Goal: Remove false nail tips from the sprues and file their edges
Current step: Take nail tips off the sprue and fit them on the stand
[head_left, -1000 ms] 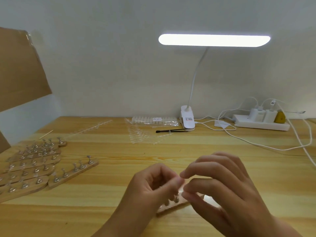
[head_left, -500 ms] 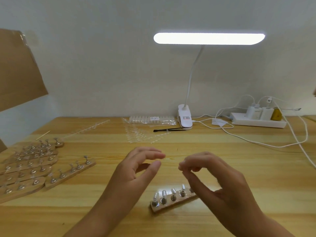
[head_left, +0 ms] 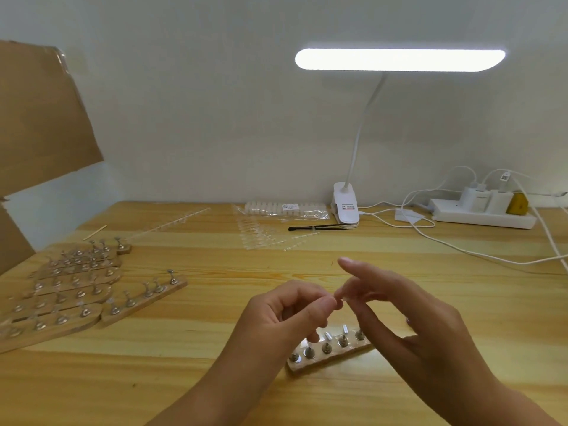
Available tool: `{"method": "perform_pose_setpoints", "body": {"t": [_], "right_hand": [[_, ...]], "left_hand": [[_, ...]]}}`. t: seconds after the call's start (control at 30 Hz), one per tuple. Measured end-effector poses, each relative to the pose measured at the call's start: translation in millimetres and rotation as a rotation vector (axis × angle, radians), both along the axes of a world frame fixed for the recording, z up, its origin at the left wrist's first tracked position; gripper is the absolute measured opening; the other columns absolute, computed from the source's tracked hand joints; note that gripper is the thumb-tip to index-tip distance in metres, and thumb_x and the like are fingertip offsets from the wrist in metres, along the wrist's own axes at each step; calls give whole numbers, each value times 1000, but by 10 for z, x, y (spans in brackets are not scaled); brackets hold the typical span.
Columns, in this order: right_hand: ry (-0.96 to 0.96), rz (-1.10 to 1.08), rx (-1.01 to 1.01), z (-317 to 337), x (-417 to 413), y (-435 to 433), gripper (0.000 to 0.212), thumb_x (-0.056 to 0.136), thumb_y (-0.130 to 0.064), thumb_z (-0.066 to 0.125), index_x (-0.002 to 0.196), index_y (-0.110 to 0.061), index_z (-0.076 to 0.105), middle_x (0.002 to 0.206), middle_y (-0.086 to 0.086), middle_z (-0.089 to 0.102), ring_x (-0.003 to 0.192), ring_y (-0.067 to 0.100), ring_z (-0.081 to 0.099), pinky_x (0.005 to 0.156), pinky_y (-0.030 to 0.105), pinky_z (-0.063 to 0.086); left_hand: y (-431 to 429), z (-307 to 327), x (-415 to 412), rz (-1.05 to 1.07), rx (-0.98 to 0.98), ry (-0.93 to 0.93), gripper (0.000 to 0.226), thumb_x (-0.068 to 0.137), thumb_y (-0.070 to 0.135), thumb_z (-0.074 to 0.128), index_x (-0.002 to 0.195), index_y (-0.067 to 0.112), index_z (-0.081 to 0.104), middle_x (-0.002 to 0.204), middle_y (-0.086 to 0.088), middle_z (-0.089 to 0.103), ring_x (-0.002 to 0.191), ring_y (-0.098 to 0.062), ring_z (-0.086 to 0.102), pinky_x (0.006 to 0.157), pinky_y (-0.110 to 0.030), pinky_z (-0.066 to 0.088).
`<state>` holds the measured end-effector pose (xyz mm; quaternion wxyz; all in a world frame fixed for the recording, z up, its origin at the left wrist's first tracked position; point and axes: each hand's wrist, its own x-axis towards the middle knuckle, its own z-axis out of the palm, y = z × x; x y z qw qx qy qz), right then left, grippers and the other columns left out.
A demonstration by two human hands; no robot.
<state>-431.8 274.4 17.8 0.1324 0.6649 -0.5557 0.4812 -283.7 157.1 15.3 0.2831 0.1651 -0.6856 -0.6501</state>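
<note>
My left hand [head_left: 285, 315] and my right hand [head_left: 408, 318] meet fingertip to fingertip above the table. Between them is a tiny clear nail tip [head_left: 345, 299], barely visible. My left thumb and forefinger pinch it; my right thumb and middle finger close on it while the forefinger points straight out. Just below the hands lies a short wooden holder strip [head_left: 332, 356] with several metal pegs. Clear sprues of nail tips [head_left: 261, 236] lie further back on the table.
Several wooden peg strips [head_left: 61, 290] lie at the left, one set apart [head_left: 144, 298]. At the back are a long bare sprue [head_left: 172, 222], a plastic bag [head_left: 285, 209], a black tool [head_left: 316, 228], a clip lamp [head_left: 345, 204] and a power strip [head_left: 482, 215] with cables [head_left: 491, 258]. Cardboard [head_left: 40, 118] leans at the left.
Half a second ago my hands were apart above the peg strip. They have come back together at the fingertips, and my right forefinger has straightened.
</note>
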Motion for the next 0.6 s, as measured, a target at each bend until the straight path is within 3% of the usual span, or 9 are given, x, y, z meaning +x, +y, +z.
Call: {"method": "perform_pose_setpoints", "body": {"t": [0.13, 0.37, 0.5, 0.6], "right_hand": [[83, -34, 24, 25, 6, 32, 50, 92, -22, 58, 140, -24, 45, 108, -18, 69, 105, -3, 64, 85, 13, 50], [216, -31, -60, 49, -19, 29, 47, 93, -20, 58, 138, -18, 45, 111, -11, 71, 108, 4, 66, 82, 27, 57], [150, -20, -32, 42, 8, 35, 43, 91, -22, 60, 133, -18, 50, 119, -14, 68, 116, 1, 60, 92, 19, 51], [46, -50, -20, 60, 41, 53, 28, 87, -31, 62, 114, -26, 58, 123, -20, 61, 119, -5, 55, 90, 4, 40]], "left_hand": [[-5, 33, 8, 39, 39, -2, 37, 65, 55, 76, 84, 23, 79, 80, 8, 70, 64, -2, 58, 68, -14, 48], [39, 52, -1, -49, 114, -22, 28, 68, 45, 80, 88, 26, 80, 72, 13, 69, 61, 0, 59, 65, -12, 47], [24, 42, 10, -75, 153, -1, 29, 63, 46, 79, 84, 26, 80, 74, 11, 68, 63, -2, 61, 67, -14, 49], [27, 50, 22, -92, 155, 0, 29, 64, 45, 79, 85, 24, 78, 75, 8, 67, 64, -4, 59, 67, -18, 48]]}}
